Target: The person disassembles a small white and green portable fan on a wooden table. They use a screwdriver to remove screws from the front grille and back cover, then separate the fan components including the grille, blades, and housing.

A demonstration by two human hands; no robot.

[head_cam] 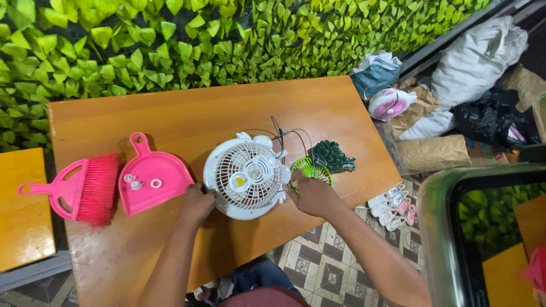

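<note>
A small white round fan (246,177) lies face up on the orange wooden table (187,113), its grille on top and thin wires trailing off behind it. My left hand (196,203) grips the fan's left rim. My right hand (310,195) holds its right rim, fingers curled against the casing. Just past my right hand lies a green round grille part (310,167), with a dark green cloth-like bundle (331,156) beside it.
A pink dustpan (151,176) holding small white parts (136,182) and a pink hand brush (79,190) lie at the left. A leafy green wall (170,40) backs the table. Another pink-and-white fan (389,103), bags and small shoes (392,207) lie on the floor at the right.
</note>
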